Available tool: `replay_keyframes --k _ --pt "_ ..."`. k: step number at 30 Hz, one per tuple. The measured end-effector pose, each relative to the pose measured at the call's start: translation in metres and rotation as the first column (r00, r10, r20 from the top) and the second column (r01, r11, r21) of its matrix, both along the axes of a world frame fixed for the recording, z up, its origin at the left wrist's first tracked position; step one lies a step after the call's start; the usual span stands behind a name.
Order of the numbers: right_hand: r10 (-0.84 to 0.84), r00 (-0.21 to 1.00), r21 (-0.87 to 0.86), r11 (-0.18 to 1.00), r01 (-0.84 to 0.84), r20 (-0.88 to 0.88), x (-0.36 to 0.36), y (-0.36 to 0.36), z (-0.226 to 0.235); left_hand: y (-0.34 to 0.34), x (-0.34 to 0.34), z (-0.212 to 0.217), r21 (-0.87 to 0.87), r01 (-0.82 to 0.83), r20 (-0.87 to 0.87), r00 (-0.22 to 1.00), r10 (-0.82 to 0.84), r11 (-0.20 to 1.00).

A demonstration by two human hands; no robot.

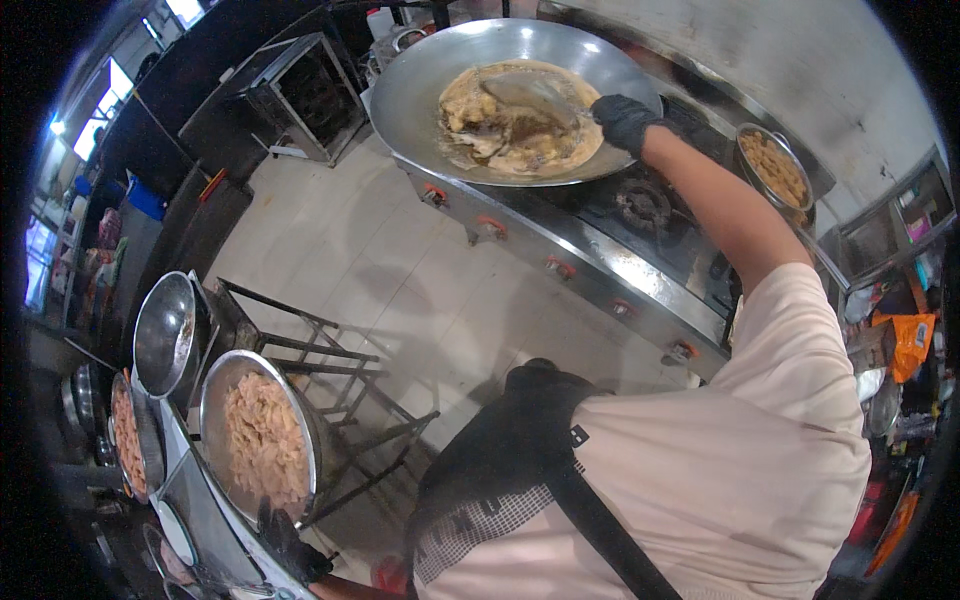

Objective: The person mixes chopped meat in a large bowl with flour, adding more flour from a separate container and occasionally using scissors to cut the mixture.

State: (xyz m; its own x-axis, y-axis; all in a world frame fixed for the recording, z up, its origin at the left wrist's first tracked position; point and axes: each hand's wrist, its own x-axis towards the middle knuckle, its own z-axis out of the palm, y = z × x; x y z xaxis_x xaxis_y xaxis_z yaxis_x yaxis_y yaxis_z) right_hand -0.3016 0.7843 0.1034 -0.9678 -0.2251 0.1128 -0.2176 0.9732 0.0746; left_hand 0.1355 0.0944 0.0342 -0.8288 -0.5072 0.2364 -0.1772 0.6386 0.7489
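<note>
We take the wok as landmark: wide, metal, on the stove, holding brownish, frothing liquid with pale yellowish pieces in it. At its right rim, our gloved right hand is closed on the handle end of a broad utensil, whose head lies in the froth. Right of the wok, a round metal pot holds golden-brown pieces. Well below and left of the wok, on the desk, a deep metal bowl is heaped with pale pink pieces. Our gloved left hand is at that bowl's rim farthest from the wok; we cannot tell whether it grips. Also lower left of the wok: a tilted metal bowl and, farther out, a pan of pinkish pieces.
</note>
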Motion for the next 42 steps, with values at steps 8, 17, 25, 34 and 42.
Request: replay_keyframes --k 8,17,25,34,42 --pt "0.032 0.99 0.008 0.999 -0.031 -0.137 -0.027 0.024 0.041 -0.021 0.027 -0.014 -0.114 -0.009 0.037 0.999 0.014 0.993" --pt "0.015 0.976 0.006 1.0 -0.014 -0.216 -0.027 0.018 0.011 0.013 -0.01 0.011 -0.065 -0.101 -0.038 0.994 0.099 0.993" --pt "-0.113 0.976 -0.21 0.975 0.074 -0.184 0.028 0.004 0.027 -0.022 -0.01 0.001 -0.001 -0.076 -0.243 0.967 0.074 0.997" --pt "-0.203 0.948 -0.431 0.899 0.08 -0.246 0.063 0.055 0.042 -0.024 -0.091 -0.011 -0.088 -0.061 -0.145 0.988 0.048 0.994" --pt "-0.48 0.875 -0.867 -0.461 -0.189 0.064 0.142 0.1 0.063 0.029 -0.168 -0.021 -0.188 0.118 -0.061 0.989 -0.131 0.975"
